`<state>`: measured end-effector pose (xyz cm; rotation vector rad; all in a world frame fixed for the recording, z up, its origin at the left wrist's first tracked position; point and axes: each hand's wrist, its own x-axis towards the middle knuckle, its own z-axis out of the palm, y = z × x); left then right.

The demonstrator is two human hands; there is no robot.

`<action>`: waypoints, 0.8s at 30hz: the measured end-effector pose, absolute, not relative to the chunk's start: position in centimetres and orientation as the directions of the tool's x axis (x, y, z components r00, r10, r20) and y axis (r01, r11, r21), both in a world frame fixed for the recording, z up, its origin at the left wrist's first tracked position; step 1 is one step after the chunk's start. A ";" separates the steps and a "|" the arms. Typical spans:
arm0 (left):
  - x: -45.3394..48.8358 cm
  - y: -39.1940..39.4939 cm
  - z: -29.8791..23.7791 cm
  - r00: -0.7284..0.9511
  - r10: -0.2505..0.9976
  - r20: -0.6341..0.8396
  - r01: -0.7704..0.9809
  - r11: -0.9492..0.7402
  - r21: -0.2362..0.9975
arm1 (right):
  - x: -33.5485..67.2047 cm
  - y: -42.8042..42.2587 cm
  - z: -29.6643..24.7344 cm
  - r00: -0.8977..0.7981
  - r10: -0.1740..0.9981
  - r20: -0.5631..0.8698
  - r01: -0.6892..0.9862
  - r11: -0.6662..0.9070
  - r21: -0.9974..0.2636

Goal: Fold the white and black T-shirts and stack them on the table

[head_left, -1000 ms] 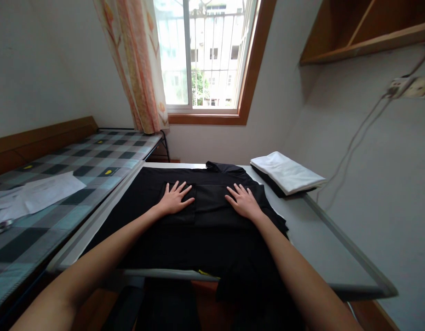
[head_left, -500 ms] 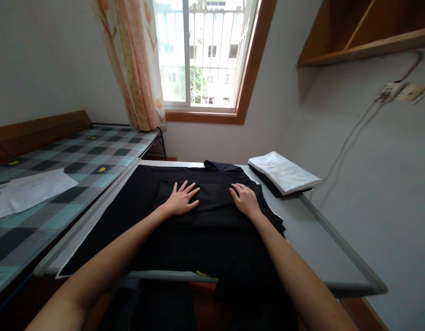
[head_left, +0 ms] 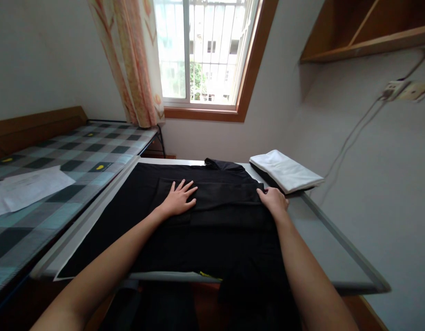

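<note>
A black garment (head_left: 212,250) lies spread over a white table, its near part hanging past the front edge. On top of it is a dark rectangular panel (head_left: 226,191), perhaps cloth; its exact kind is hard to make out. My left hand (head_left: 178,198) rests flat on the panel's left half, fingers spread. At the right end, my right hand (head_left: 275,201) closes on the edge of the black cloth, thumb on top. Its other fingers are partly hidden beyond the edge.
A folded white cloth (head_left: 284,171) sits over a black one at the back right of the table (head_left: 331,248). To the left stands a bed with a checked mattress (head_left: 112,149) bearing papers (head_left: 31,191). A cable (head_left: 350,138) hangs down the right wall.
My right hand has moved right from lying on the panel to its right edge, where the fingers have closed on the cloth. My left hand stays nearly in place.
</note>
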<state>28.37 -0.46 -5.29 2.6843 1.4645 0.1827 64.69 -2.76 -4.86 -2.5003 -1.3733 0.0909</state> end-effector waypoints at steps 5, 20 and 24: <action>28.4 -0.5 -5.1 0.538 0.841 0.063 0.829 -0.541 0.142 | 66.1 -1.7 -6.0 0.492 0.863 0.117 0.809 -0.403 -0.428; 28.3 -0.2 -5.4 0.533 0.844 0.056 0.830 -0.535 0.156 | 66.2 -1.7 -4.0 0.439 0.894 -0.091 0.230 -0.210 -0.950; 28.3 -0.1 -5.5 0.535 0.843 0.058 0.828 -0.536 0.162 | 66.7 -3.3 -2.7 0.162 0.936 -0.312 0.093 -0.329 -0.940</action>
